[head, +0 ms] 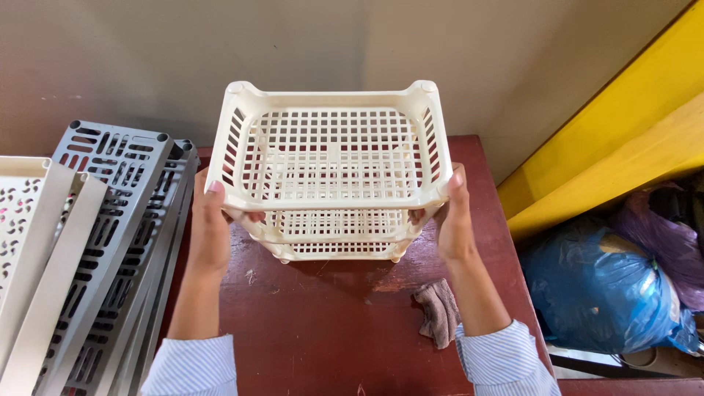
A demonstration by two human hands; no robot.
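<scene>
Held thing: cream perforated plastic rack [331, 165], two tiers visible, upper basket-like tray over a lower one; lower tier's feet look to rest on, or sit just above, the dark red wooden counter [323, 323]; contact not clear.
Left hand: left hand [210, 231] clamped on the near left corner of the upper tier, thumb over the rim, fingers curled under.
Right hand: right hand [455, 220] clamped on the near right corner, same grip.
Risk, separation: judged, if the tiers are only pressed together on their corner posts, pulling up by the top rim alone could part them and drop the lower tier.
Risk, tilt: both grips sit on the near edge; the far side is unsupported, so the rack could tip away toward the wall.
Risk, edge: the counter's right edge is near; a sideways slide could send the rack over toward the bags.
Risk, snag: crumpled grey-brown cloth [438, 312] lies just beside the right forearm; a sleeve could drag it.
Count, cream rack: one, two tiers seen.
Count, grey slotted plastic panels [110, 242]: at least three, leaning stacked at left; exact number unclear.
Count, pale cream panels [29, 242]: about two, farthest left.
Count, cloth: one.
Count, bags: one blue plastic bag [601, 293], one purple bag [664, 246], on the floor at right.
</scene>
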